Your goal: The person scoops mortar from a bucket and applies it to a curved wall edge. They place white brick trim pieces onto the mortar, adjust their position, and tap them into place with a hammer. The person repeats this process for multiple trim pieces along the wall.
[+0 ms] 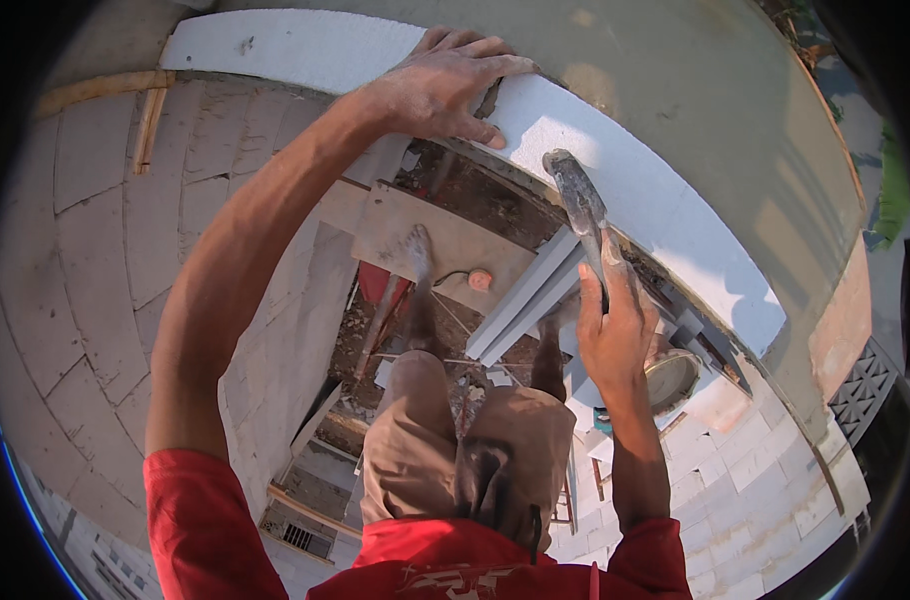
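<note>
Grey blockwork (85, 260), laid in courses, is seen at the far left, with a short wooden batten (148, 130) set near its upper edge. Next, a long white block (285, 45) is laid along the top, its right end partly covered by the left hand (440, 85). That hand is spread flat, with nothing gripped; its thumb and forefinger are rested on a second white block (645, 180), across the seam between the two. Lower down, a bare foot (420, 255) is placed on a pale board (383, 222), by which a round orange object (480, 280) is also borne. Grey lengths of material (525, 295) are set side by side just to the right. By its handle, a grey-crusted hammer-like tool (580, 190) is gripped in the closed right hand (615, 325); its head is held over the near edge of the second white block, though whether contact is made cannot be told. Beside the right forearm, a round-mouthed container (672, 382) is seen below. Farther right, the second block is bordered by a smooth grey surface (735, 130).
</note>
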